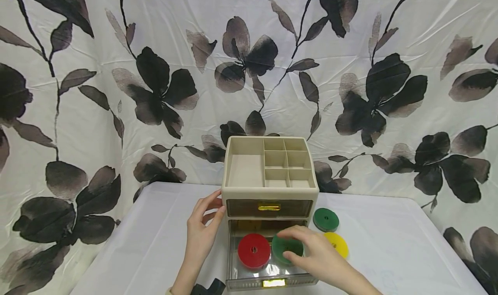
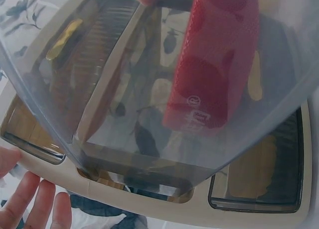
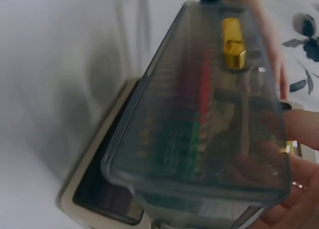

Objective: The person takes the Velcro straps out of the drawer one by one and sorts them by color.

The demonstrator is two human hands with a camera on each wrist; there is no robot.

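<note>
A cream desktop organizer (image 1: 270, 193) stands on the table, its lower transparent drawer (image 1: 272, 282) pulled out. In that drawer a red round disc (image 1: 253, 251) with a small centre hole lies beside a green round disc (image 1: 281, 248). My right hand (image 1: 317, 252) hovers over the green disc, thumb and fingers curved but apart; it partly covers the disc. Through the drawer wall in the right wrist view, the green disc (image 3: 174, 147) appears separate from the fingers. My left hand (image 1: 203, 226) rests its fingertips against the organizer's left side, fingers spread.
On the table right of the organizer lie another green disc (image 1: 326, 220) and a yellow disc (image 1: 336, 243), partly behind the right hand. The upper drawer (image 1: 269, 208) is closed. Open compartments (image 1: 275, 160) top the organizer. A floral cloth (image 1: 249, 70) hangs behind.
</note>
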